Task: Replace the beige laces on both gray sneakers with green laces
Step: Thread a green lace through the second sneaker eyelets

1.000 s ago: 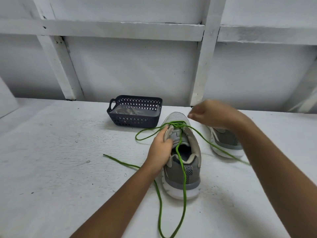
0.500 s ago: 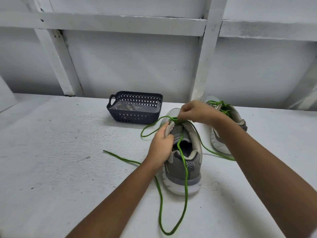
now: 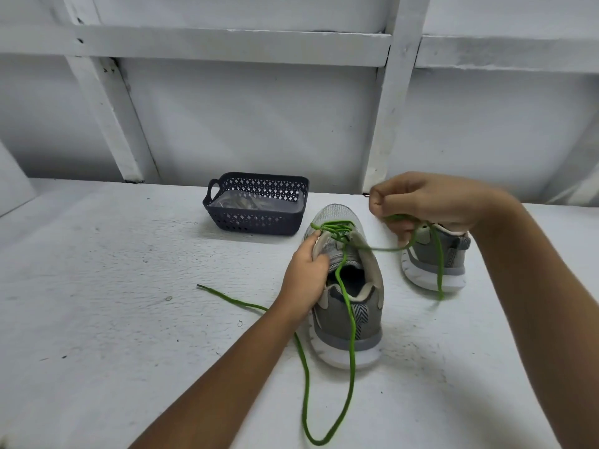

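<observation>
Toward the counter's (image 3: 129, 319) far edge, a gray mesh sneaker (image 3: 337, 332) has green cord lace (image 3: 351, 319) through its toe-end eyelets only. The left hand (image 3: 304, 273) grips its flap and the right hand (image 3: 421, 202) pinches the lace. Upper eyelets remain.

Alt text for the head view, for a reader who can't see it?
A person's left hand grips the near gray sneaker while the right hand pinches its green lace, stretched sideways. A second sneaker and a dark basket sit behind on a white table.
</observation>
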Available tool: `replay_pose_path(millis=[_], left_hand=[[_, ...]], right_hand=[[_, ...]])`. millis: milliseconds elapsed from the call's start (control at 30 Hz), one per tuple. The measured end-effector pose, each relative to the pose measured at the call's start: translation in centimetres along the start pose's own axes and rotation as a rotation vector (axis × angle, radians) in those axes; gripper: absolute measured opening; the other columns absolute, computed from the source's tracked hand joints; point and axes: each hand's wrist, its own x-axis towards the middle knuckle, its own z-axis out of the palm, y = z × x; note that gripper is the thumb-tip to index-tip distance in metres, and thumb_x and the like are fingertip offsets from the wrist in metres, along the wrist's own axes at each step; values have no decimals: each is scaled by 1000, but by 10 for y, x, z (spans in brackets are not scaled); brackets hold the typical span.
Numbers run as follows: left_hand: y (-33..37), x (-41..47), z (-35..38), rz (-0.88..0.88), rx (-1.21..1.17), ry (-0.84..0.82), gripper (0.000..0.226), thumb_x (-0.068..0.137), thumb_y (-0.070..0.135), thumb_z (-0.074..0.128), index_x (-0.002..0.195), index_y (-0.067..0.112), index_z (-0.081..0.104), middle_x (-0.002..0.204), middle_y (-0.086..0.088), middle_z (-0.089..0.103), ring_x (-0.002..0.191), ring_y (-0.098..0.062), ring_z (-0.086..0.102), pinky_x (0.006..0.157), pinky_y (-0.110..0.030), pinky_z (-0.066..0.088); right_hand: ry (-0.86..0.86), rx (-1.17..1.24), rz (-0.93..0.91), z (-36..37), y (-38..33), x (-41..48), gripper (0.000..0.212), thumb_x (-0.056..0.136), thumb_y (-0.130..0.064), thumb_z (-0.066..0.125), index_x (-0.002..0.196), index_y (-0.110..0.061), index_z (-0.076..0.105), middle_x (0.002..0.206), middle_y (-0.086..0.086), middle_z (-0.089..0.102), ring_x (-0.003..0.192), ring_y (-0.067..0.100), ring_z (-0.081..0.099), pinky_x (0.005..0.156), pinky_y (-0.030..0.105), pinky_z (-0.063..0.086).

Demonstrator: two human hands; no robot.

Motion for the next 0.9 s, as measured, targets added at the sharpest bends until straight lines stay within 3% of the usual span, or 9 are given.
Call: replay_pose_path(millis=[67, 167, 233, 333, 467, 600, 700, 800, 900], left_hand=[[0, 0, 0, -4, -2, 1, 49, 94, 7, 41, 140, 22, 43, 121, 3, 58, 84, 0, 55, 82, -24, 48], [1, 0, 0, -4, -11, 0, 48, 94, 5, 40, 139, 22, 45, 111, 7, 59, 81, 1, 55, 78, -20, 47], [2, -1, 0, -1, -11, -6, 48, 94, 4, 39, 138, 22, 45, 113, 6, 59, 83, 1, 56, 76, -18, 46], [2, -1, 0, -2, 0, -1, 49, 94, 4, 39, 139, 22, 45, 121, 2, 58, 87, 1, 56, 72, -12, 46], [1, 0, 1, -1, 7, 4, 49, 93, 4, 40, 139, 20, 45, 127, 0, 57, 101, -10, 58, 86, -23, 48], [1, -1, 1, 8, 16, 2, 48, 93, 4, 39, 138, 21, 46, 126, 2, 57, 109, -14, 57, 92, -28, 47], [2, -1, 1, 18, 10, -5, 49, 94, 4, 39, 139, 21, 45, 130, 2, 55, 104, -8, 57, 82, -16, 46], [3, -1, 1, 18, 8, 9, 49, 94, 4, 40, 141, 20, 43, 135, 1, 52, 113, -11, 53, 93, -24, 45], [2, -1, 2, 8, 13, 7, 50, 94, 5, 40, 142, 21, 42, 134, 0, 53, 107, -12, 54, 87, -24, 46]], right_hand=[[115, -251, 43, 4, 2, 15, 24, 96, -19, 50, 76, -14, 62, 57, -5, 57, 56, 12, 53, 57, 21, 45], [213, -598, 68, 15, 7, 43, 23, 91, -29, 54, 85, -14, 70, 82, 1, 68, 81, 19, 61, 75, 30, 48], [182, -715, 105, 25, 14, 59, 26, 87, -25, 56, 88, -4, 71, 79, 10, 65, 76, 26, 58, 66, 30, 46], [174, -798, 172, 40, 18, 71, 29, 85, -26, 60, 89, 2, 68, 62, 8, 50, 58, 19, 45, 51, 25, 35], [223, -743, 162, 46, 22, 75, 25, 84, -20, 60, 92, 2, 69, 60, 6, 49, 51, 15, 41, 48, 23, 35], [286, -566, 86, 41, 22, 61, 18, 82, -19, 60, 84, -3, 69, 72, 7, 57, 59, 14, 46, 48, 22, 36], [303, -407, -13, 33, 24, 42, 10, 81, -21, 62, 79, -12, 66, 78, 4, 63, 67, 14, 49, 58, 26, 41], [234, -218, -95, 27, 26, 26, 14, 77, -20, 61, 63, -22, 58, 89, -1, 72, 81, 14, 60, 79, 37, 48], [117, -143, -116, 24, 25, 15, 13, 69, -29, 60, 57, -24, 58, 83, 8, 71, 77, 14, 53, 77, 36, 39]])
